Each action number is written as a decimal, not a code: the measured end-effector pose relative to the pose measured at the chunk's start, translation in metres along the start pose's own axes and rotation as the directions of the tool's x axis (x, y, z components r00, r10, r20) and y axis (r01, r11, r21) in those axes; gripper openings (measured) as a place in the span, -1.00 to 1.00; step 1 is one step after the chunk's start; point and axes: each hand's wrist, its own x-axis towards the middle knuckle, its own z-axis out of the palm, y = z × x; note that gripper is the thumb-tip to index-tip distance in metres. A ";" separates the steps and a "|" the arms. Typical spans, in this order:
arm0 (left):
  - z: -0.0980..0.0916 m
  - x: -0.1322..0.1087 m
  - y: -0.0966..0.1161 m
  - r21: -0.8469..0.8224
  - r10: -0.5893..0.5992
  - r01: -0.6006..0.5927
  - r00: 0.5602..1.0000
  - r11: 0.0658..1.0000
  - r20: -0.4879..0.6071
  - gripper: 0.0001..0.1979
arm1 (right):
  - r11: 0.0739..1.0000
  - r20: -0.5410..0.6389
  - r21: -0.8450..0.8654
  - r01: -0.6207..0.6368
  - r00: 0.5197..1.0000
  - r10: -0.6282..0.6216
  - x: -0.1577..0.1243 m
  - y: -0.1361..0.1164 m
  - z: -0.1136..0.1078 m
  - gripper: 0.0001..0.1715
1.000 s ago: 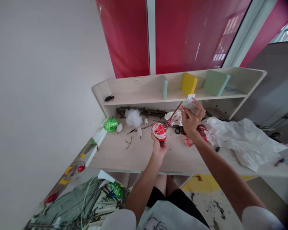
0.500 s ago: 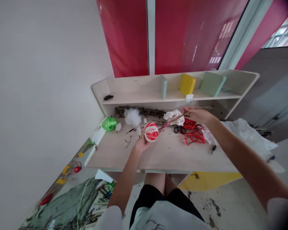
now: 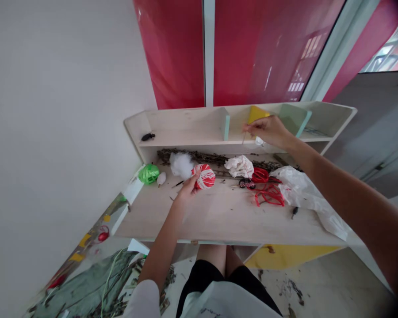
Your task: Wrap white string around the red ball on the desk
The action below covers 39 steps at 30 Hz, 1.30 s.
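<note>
The left hand (image 3: pixel 187 190) curls its fingers around a red-and-white string ball (image 3: pixel 204 176) over the wooden shelf (image 3: pixel 219 225). The right hand (image 3: pixel 267 131) pinches a thin stick (image 3: pixel 243 138) farther up. A loose grip could drop the ball, letting it roll right toward the scissors (image 3: pixel 246 183).

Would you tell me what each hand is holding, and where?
The left hand holds the red-and-white ball at its lower left; the right fingertips pinch a thin pale stick at its top end.

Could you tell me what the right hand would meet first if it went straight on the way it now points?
The right hand would probably meet the teal-edged shelf divider first, though depth is unclear here.
</note>
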 end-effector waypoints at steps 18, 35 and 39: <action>0.062 -0.016 -0.002 0.337 0.216 -0.287 0.949 0.897 0.231 -0.41 | 0.981 0.662 0.171 -0.096 0.748 -0.043 -0.059 -0.058 0.041 -0.43; 0.066 -0.017 -0.010 0.352 0.116 -0.155 0.985 0.923 0.129 -0.42 | 0.907 0.586 0.312 -0.284 0.809 0.052 -0.061 -0.016 0.065 -0.47; 0.069 -0.017 -0.012 0.361 0.059 -0.102 0.990 0.927 0.129 -0.39 | 0.889 0.603 0.345 -0.301 0.797 0.035 -0.065 -0.016 0.071 -0.43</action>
